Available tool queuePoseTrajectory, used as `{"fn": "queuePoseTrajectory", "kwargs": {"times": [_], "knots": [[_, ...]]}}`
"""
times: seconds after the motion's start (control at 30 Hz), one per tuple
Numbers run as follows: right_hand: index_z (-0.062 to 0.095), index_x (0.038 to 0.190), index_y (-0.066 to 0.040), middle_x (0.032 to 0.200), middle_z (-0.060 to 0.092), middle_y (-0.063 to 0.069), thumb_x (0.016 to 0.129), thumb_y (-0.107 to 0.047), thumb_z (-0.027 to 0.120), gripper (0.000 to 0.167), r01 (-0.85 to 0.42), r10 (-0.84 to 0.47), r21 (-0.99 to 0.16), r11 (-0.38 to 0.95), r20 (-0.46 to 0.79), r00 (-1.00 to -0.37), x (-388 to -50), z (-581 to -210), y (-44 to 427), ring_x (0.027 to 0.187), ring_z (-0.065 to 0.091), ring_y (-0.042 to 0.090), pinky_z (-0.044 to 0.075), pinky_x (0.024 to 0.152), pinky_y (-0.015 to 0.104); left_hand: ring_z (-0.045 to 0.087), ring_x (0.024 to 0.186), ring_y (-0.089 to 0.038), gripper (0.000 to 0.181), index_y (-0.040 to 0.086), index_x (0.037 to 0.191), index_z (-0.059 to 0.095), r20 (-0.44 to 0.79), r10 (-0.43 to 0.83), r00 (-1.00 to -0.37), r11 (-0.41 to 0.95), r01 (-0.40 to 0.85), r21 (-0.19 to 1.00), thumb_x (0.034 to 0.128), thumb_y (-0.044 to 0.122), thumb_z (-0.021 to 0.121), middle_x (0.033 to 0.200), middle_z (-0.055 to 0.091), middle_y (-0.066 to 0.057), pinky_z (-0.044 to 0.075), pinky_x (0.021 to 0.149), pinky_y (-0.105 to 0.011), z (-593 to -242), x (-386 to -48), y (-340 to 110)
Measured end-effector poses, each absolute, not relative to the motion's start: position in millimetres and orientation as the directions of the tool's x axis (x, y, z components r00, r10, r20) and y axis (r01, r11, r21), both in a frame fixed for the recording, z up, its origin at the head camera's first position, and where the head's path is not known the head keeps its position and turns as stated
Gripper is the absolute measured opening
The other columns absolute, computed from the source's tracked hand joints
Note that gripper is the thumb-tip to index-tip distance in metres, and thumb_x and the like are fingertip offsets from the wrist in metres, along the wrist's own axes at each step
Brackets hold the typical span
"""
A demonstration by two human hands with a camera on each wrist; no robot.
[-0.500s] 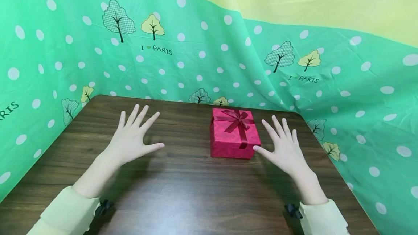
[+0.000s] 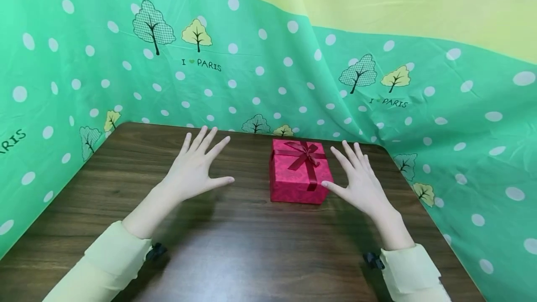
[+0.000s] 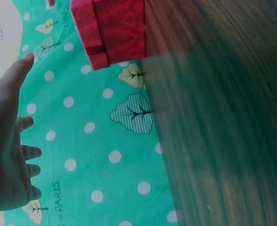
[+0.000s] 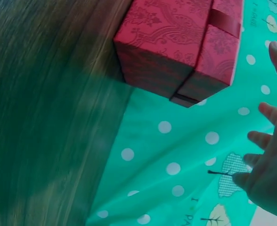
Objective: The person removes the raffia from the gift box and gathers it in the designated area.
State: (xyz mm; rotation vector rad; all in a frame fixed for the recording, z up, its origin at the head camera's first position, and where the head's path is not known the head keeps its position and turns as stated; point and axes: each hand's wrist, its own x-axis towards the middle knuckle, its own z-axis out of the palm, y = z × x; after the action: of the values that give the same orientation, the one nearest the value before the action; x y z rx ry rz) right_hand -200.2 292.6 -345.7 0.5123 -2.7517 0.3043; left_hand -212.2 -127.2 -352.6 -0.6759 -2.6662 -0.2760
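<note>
A red gift box point(image 2: 295, 176) with a dark red ribbon and bow point(image 2: 308, 154) on its lid sits on the wooden table, right of centre. To its left, my left hand point(image 2: 189, 171) hovers with fingers spread, apart from the box. My right hand point(image 2: 362, 185) is close on the box's right side, fingers also spread; its thumb overlaps the box's front right corner in the head view. In the right wrist view a gap separates that hand point(image 4: 268, 169) from the box point(image 4: 171, 47). The left wrist view has the box point(image 3: 119, 33) beyond the left hand point(image 3: 6, 146).
The dark wooden table point(image 2: 243, 250) has rounded far corners. Behind it and along its sides hangs a green cloth point(image 2: 260, 92) with white dots and printed trees, yellow at the top. A dark object point(image 2: 156, 251) is at the left cuff, another point(image 2: 373, 260) at the right.
My left hand has moved right and slightly farther across the table, nearer the box. My right hand has shifted a little left and forward. The box stays where it was.
</note>
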Motion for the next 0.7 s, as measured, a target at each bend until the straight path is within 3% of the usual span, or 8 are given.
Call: {"fn": "queuePoseTrajectory", "kwargs": {"times": [0.2,0.43,0.7], "knots": [[0.026,0.150,-0.027,0.159,0.012,0.005,0.077,-0.058,0.068,0.090,-0.406,-0.336,-0.157,0.900,0.341,-0.878,-208.2,-347.2,293.5,0.146,0.000,0.027,0.013,0.113,0.056,0.006,0.146,-0.028,0.094,0.029,0.150,0.024,0.452,0.464,-0.762,0.829,0.553,0.080,0.0744,0.079,0.050,0.158,0.014,-0.008,0.003,0.115,-0.054,-354.0,-222.5,-109.0],[0.022,0.150,-0.035,0.159,0.009,-0.005,0.075,-0.057,0.070,0.091,-0.417,-0.340,-0.272,0.867,0.288,-0.895,-214.2,-352.9,293.5,0.146,0.005,0.024,0.029,0.101,0.066,0.011,0.145,-0.031,0.095,0.027,0.151,0.021,0.484,0.527,-0.699,0.776,0.627,0.061,0.0756,0.075,0.053,0.158,0.015,-0.008,0.005,0.115,-0.053,-360.7,-231.6,-84.8],[0.021,0.149,-0.037,0.158,0.012,-0.006,0.075,-0.055,0.071,0.091,-0.434,-0.355,-0.323,0.841,0.276,-0.893,-218.6,-361.0,295.9,0.138,0.031,0.031,0.042,0.090,0.063,0.005,0.146,-0.024,0.096,0.027,0.152,0.017,0.496,0.562,-0.662,0.718,0.688,0.104,0.0761,0.075,0.053,0.158,0.013,-0.007,0.007,0.117,-0.047,-376.1,-241.7,-55.6]]}}
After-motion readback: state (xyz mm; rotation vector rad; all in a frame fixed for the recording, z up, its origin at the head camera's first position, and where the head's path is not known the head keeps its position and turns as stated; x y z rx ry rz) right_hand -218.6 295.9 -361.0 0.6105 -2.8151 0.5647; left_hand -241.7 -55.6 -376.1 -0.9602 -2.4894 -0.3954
